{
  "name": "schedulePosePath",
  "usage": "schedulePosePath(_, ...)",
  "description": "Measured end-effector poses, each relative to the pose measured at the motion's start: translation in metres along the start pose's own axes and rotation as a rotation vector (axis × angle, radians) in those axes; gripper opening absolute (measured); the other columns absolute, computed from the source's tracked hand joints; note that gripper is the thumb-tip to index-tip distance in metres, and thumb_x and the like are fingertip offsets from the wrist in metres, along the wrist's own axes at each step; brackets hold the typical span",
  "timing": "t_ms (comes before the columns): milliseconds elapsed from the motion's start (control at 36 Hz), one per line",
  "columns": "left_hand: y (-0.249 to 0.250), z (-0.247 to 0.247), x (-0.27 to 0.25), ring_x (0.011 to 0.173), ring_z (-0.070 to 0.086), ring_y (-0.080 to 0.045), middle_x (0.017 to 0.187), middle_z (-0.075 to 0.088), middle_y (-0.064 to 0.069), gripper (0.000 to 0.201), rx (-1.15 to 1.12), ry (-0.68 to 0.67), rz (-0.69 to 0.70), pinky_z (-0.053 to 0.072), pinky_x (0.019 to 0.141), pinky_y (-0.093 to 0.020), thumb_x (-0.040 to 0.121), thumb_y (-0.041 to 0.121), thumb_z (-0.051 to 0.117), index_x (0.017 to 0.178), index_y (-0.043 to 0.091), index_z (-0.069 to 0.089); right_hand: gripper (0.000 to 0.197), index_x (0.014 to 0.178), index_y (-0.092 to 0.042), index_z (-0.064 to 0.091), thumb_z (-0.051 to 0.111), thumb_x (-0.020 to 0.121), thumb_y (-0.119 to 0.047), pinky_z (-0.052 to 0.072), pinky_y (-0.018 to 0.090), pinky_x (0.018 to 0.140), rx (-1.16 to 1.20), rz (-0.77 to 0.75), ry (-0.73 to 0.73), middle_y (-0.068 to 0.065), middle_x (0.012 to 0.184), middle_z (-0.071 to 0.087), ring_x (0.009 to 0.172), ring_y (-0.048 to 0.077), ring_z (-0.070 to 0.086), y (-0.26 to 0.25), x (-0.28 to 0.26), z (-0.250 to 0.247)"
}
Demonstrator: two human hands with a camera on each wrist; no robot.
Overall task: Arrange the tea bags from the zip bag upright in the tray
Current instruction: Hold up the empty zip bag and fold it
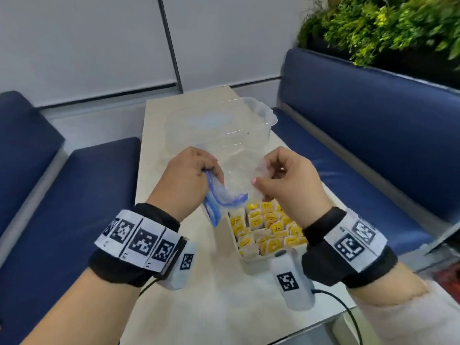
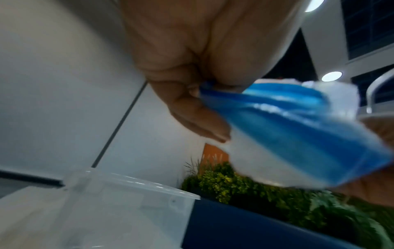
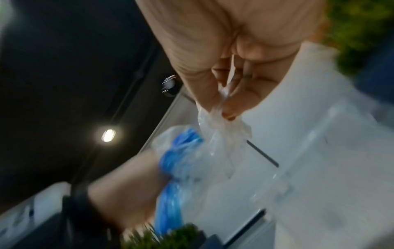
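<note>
Head view: left hand (image 1: pixel 185 179) fisted round blue zip edge of clear zip bag (image 1: pixel 232 188), right hand (image 1: pixel 290 181) pinching its other end, above tray (image 1: pixel 249 257) packed with upright tea bags (image 1: pixel 270 227).
Left wrist: fingers (image 2: pixel 192 107) curled on blue strip.
Right wrist: fingertips (image 3: pixel 232 107) pinching clear plastic.

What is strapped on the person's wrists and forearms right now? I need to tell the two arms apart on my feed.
Both wrists carry a black band ringed with white tiles printed with black square codes: left wrist band, right wrist band. Under each wrist hangs a white camera pod with its own code tag, trailing a black cable. The right forearm shows a pale sleeve; the left forearm is bare of any sleeve.
</note>
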State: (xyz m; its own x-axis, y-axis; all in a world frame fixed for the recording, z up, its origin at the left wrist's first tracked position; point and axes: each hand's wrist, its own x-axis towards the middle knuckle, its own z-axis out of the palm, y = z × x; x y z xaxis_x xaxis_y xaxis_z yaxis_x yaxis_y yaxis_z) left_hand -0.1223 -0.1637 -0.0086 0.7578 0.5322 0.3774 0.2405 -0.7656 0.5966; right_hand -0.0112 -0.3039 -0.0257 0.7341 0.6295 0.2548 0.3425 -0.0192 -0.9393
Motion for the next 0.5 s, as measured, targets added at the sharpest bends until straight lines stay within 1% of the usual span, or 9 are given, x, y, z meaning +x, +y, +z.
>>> schedulePosePath(56,0.009,0.01,0.011,0.084,0.048,-0.011,0.088,0.054,-0.001,0.043,0.095,-0.013,0.021,0.029,0.066,-0.012,0.067,-0.014,0.042,0.065,0.023,0.063,0.023,0.07,-0.026,0.058,0.072,0.076,-0.009,0.047,0.019,0.059,-0.21,-0.164,0.087,-0.002,0.071,0.058,0.057,0.007,0.051,-0.003,-0.001,-0.001)
schedulePosePath(111,0.019,0.017,0.019,0.084,0.049,-0.018,0.088,0.054,-0.005,0.037,0.144,-0.013,0.018,0.026,0.065,-0.016,0.072,-0.007,0.043,0.079,0.017,0.07,0.009,0.082,-0.025,0.065,0.073,0.079,-0.028,0.041,0.012,0.064,-0.284,-0.231,0.085,-0.006,0.082,0.062,0.067,0.006,0.051,-0.009,-0.006,-0.003)
schedulePosePath(139,0.024,0.022,0.024,0.088,0.051,-0.022,0.09,0.056,-0.008,0.035,0.131,-0.009,0.005,0.028,0.067,-0.018,0.075,-0.002,0.041,0.086,0.013,0.071,0.021,0.091,-0.022,0.068,0.074,0.077,-0.036,0.039,0.011,0.066,-0.313,-0.245,0.064,-0.007,0.088,0.062,0.07,0.005,0.049,-0.012,-0.009,-0.006)
schedulePosePath(194,0.035,0.03,0.03,0.095,0.057,-0.029,0.098,0.061,-0.013,0.033,-0.018,-0.042,-0.074,0.043,0.076,-0.027,0.08,0.001,0.038,0.095,0.009,0.067,0.052,0.109,-0.017,0.066,0.078,0.068,-0.046,0.033,0.014,0.072,-0.426,-0.295,-0.009,-0.008,0.098,0.06,0.081,0.0,0.042,-0.013,-0.013,-0.015)
schedulePosePath(250,0.051,0.038,0.03,0.091,0.062,-0.029,0.103,0.061,-0.011,0.025,-0.336,-0.084,-0.172,0.055,0.071,-0.036,0.085,-0.001,0.041,0.089,0.018,0.058,0.068,0.121,-0.015,0.058,0.081,0.064,-0.044,0.025,0.016,0.076,-0.562,-0.343,-0.041,-0.005,0.108,0.059,0.092,0.005,0.04,-0.009,-0.014,-0.026)
schedulePosePath(306,0.07,0.043,0.027,0.079,0.065,-0.02,0.108,0.058,-0.01,0.023,-0.587,-0.153,-0.235,0.054,0.058,-0.03,0.088,0.003,0.048,0.09,0.024,0.053,0.054,0.119,-0.013,0.059,0.078,0.072,-0.031,0.026,0.013,0.07,-0.608,-0.391,0.0,0.001,0.105,0.064,0.091,0.011,0.048,-0.003,-0.012,-0.04)
schedulePosePath(361,0.084,0.047,0.024,0.073,0.069,-0.017,0.114,0.057,-0.009,0.017,-0.762,-0.244,-0.223,0.055,0.06,-0.025,0.089,0.011,0.055,0.1,0.023,0.052,0.034,0.112,-0.014,0.064,0.068,0.079,-0.022,0.034,0.016,0.066,-0.552,-0.397,0.061,0.001,0.093,0.068,0.084,0.01,0.052,0.002,-0.009,-0.06)
schedulePosePath(444,0.09,0.05,0.026,0.08,0.072,-0.02,0.116,0.059,0.007,0.034,-0.794,-0.34,-0.176,0.057,0.068,-0.033,0.074,0.032,0.064,0.106,0.031,0.054,0.032,0.113,-0.015,0.062,0.057,0.083,-0.026,0.04,0.024,0.07,-0.471,-0.29,0.126,-0.006,0.091,0.066,0.083,0.008,0.055,0.012,-0.008,-0.1)
schedulePosePath(500,0.085,0.052,0.028,0.085,0.071,-0.016,0.116,0.061,0.016,0.04,-0.722,-0.318,-0.105,0.059,0.069,-0.035,0.063,0.041,0.066,0.102,0.036,0.058,0.028,0.11,-0.019,0.055,0.056,0.083,-0.027,0.039,0.017,0.072,-0.436,-0.233,0.179,-0.018,0.091,0.056,0.08,0.0,0.053,0.021,-0.007,-0.134)
